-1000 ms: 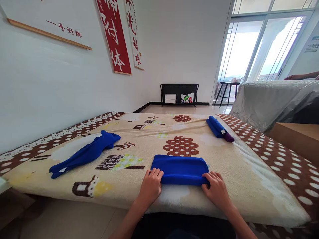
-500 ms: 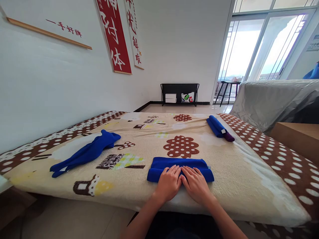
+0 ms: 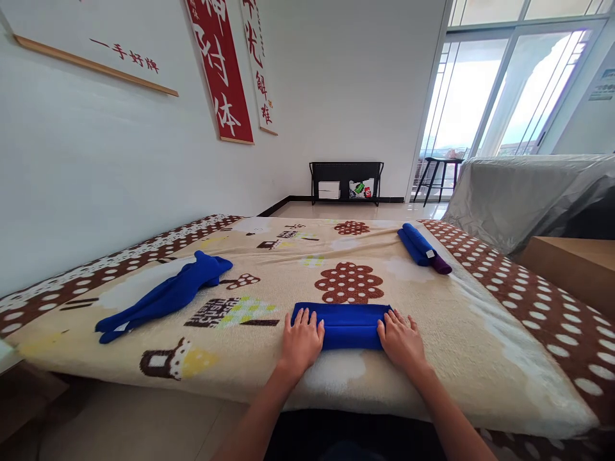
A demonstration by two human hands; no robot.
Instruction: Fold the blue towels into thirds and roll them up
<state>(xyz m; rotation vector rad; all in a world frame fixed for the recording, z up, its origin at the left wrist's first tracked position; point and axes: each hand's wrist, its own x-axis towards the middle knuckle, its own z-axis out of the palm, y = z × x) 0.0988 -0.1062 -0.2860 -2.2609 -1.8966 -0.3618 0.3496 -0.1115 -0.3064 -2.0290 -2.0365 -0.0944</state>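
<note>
A: In the head view, what are the two hands doing?

B: The left hand (image 3: 302, 344) is lying open, palm down, on the left end of a flat, folded rectangle of bright-blue soft cloth (image 3: 353, 328). The right hand (image 3: 402, 342) is lying open over its right end, fingers slightly spread. Neither is gripping.

A: And where is that cloth sitting?

B: It is resting near the front edge of a cream plush blanket (image 3: 461, 358) with brown polka-dot borders. A crease is running lengthwise between the hands.

A: How would you be handling it well?

B: I'd be pressing evenly with both palms, so neither end is riding up, and smoothing outward along that crease. Tugging one end would probably be skewing the edges.

A: Anything else lying around?

B: A long, crumpled blue cloth (image 3: 168, 294) is lying well apart on the left; a rolled blue fabric bundle (image 3: 416, 244) with a purple end is resting at far right.
</note>
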